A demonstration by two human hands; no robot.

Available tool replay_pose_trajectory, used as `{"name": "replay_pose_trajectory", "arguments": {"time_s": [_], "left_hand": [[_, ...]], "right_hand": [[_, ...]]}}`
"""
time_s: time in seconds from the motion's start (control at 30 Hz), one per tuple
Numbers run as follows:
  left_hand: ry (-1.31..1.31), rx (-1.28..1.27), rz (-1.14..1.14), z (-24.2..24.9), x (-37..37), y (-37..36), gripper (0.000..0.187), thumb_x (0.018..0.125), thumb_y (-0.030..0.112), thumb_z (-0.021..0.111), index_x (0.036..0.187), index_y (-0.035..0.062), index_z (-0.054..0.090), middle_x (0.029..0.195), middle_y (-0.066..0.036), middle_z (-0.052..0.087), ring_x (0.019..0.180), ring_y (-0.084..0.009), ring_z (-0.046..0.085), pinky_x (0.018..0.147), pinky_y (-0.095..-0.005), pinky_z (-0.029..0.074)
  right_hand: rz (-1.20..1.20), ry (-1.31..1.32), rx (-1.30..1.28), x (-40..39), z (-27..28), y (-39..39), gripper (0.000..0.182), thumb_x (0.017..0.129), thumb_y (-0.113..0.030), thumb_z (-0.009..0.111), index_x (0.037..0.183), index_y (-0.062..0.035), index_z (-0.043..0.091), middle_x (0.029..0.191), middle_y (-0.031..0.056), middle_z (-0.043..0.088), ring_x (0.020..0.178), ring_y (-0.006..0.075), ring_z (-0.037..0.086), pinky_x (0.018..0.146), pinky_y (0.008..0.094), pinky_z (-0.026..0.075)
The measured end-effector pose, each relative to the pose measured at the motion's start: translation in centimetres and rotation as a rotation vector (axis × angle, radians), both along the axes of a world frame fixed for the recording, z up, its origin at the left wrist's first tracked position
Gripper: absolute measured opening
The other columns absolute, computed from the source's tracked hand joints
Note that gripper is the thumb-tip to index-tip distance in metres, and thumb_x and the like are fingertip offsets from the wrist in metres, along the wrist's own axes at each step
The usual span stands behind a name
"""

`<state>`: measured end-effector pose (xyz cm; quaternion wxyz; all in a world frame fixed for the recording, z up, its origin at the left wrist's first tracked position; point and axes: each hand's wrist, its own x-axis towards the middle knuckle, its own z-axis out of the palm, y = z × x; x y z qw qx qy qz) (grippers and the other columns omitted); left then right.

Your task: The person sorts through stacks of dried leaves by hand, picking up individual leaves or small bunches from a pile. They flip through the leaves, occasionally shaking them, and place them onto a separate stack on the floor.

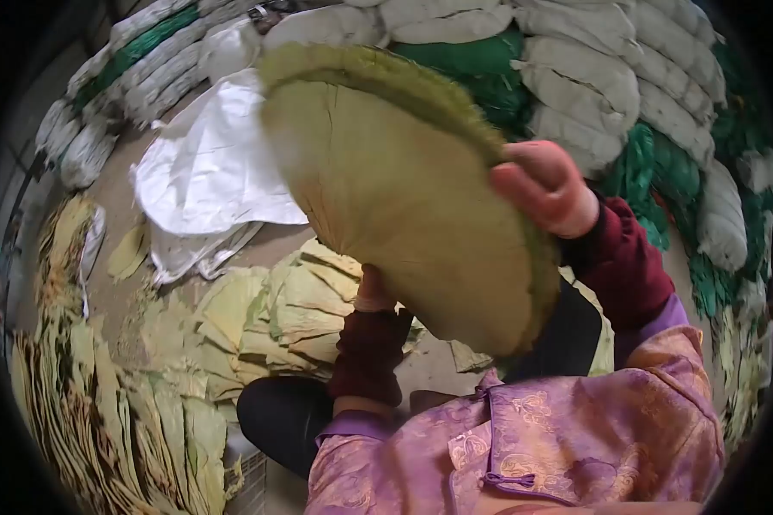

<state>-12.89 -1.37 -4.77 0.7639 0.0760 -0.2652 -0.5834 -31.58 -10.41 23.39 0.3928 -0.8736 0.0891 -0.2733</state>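
Note:
A thick, fan-shaped stack of dried lotus leaves, pale green-brown with a layered curved rim, is held up tilted in front of me. My left hand grips it at its lower point, the thumb on the near face and the other fingers hidden behind the leaves. At the upper right rim my right hand is closed against the edge with curled fingers, slightly blurred. Below the stack, more pale folded lotus leaves lie spread on the floor beside my legs.
Long rows of layered dried leaves stand at the left. A white woven sack lies flat on the floor ahead. Full white sacks and green sacks are piled along the back and right. A single leaf rests on the floor.

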Motion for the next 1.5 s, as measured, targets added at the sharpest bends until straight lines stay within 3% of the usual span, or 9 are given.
{"name": "replay_pose_trajectory", "arguments": {"time_s": [0.07,0.23,0.3,0.37,0.43,0.57,0.93,1.37,1.5], "left_hand": [[-0.023,-0.001,0.047,1.5,1.3,0.8,0.080,0.078,0.053,0.063,0.136,0.0066,0.034,0.134,-0.008,0.042,0.122,-0.0246,0.041,0.100,-0.0409,0.037],[-0.157,0.193,0.234,3.0,4.1,1.6,0.058,0.081,0.030,0.068,0.127,0.0039,0.044,0.122,-0.010,0.052,0.107,-0.0233,0.053,0.091,-0.0370,0.045],[-0.740,0.650,0.542,6.7,3.3,2.4,0.051,0.074,0.011,0.073,0.118,-0.0005,0.049,0.111,-0.011,0.058,0.097,-0.0176,0.056,0.086,-0.0317,0.048],[-0.456,0.620,0.376,5.0,2.8,0.8,0.042,0.071,0.004,0.073,0.109,0.0011,0.056,0.098,-0.008,0.064,0.089,-0.0164,0.060,0.080,-0.0303,0.048],[-1.082,0.696,0.447,7.7,-0.3,2.1,0.042,0.070,0.007,0.074,0.108,-0.0001,0.057,0.093,-0.009,0.066,0.085,-0.0162,0.061,0.078,-0.0295,0.048],[-1.554,0.847,0.259,2.5,-1.1,2.4,0.046,0.070,0.011,0.075,0.110,-0.0010,0.057,0.098,-0.011,0.066,0.087,-0.0211,0.063,0.082,-0.0303,0.047],[-1.457,0.774,0.071,-4.5,-1.0,6.1,0.066,0.062,0.029,0.082,0.111,-0.0035,0.054,0.102,-0.018,0.063,0.095,-0.0281,0.060,0.086,-0.0347,0.046],[-1.401,0.919,0.015,-7.3,0.4,6.0,0.065,0.067,0.027,0.077,0.117,-0.0024,0.050,0.108,-0.018,0.060,0.100,-0.0296,0.057,0.090,-0.0350,0.043],[-1.279,0.913,0.002,-7.7,1.1,5.7,0.066,0.066,0.025,0.078,0.118,-0.0025,0.049,0.108,-0.017,0.061,0.100,-0.0281,0.058,0.090,-0.0350,0.043]], "right_hand": [[-0.144,-0.161,0.375,-0.7,0.0,1.4,0.022,0.094,-0.021,0.050,0.083,-0.0024,0.056,0.074,-0.0066,0.050,0.066,0.0047,0.043,0.057,0.0214,0.036],[-0.360,-0.104,0.291,-8.9,-12.7,-10.2,0.029,0.092,-0.028,0.052,0.099,-0.0011,0.061,0.083,0.0013,0.063,0.077,0.0105,0.057,0.069,0.0252,0.045],[-0.595,0.311,-0.015,-12.5,-20.1,-10.8,0.026,0.088,-0.028,0.057,0.095,-0.0040,0.062,0.081,0.0078,0.064,0.077,0.0204,0.061,0.073,0.0321,0.047],[-0.808,0.661,-0.295,-11.0,-19.3,-4.4,0.027,0.081,-0.028,0.064,0.098,-0.0074,0.061,0.086,0.0120,0.062,0.081,0.0284,0.060,0.075,0.0372,0.047],[-0.615,0.233,-0.545,-9.3,-19.7,-0.9,0.038,0.074,-0.030,0.068,0.105,-0.0112,0.059,0.096,0.0093,0.061,0.089,0.0291,0.058,0.079,0.0385,0.047],[-0.418,0.113,-0.644,-5.2,-20.3,3.1,0.043,0.068,-0.029,0.070,0.106,-0.0122,0.056,0.105,0.0055,0.057,0.095,0.0258,0.056,0.083,0.0399,0.043],[0.037,0.172,0.013,-1.9,-33.0,1.5,0.022,0.067,-0.012,0.062,0.089,-0.0087,0.057,0.086,0.0126,0.058,0.082,0.0342,0.057,0.070,0.0402,0.047],[-0.210,0.011,-0.485,-0.6,-30.4,0.1,0.023,0.068,-0.015,0.063,0.087,-0.0084,0.054,0.094,0.0110,0.056,0.086,0.0311,0.056,0.073,0.0380,0.045],[-0.041,0.474,-0.177,-0.5,-30.9,1.2,0.014,0.071,-0.013,0.057,0.082,-0.0078,0.052,0.076,0.0134,0.058,0.076,0.0325,0.059,0.065,0.0410,0.047]]}}
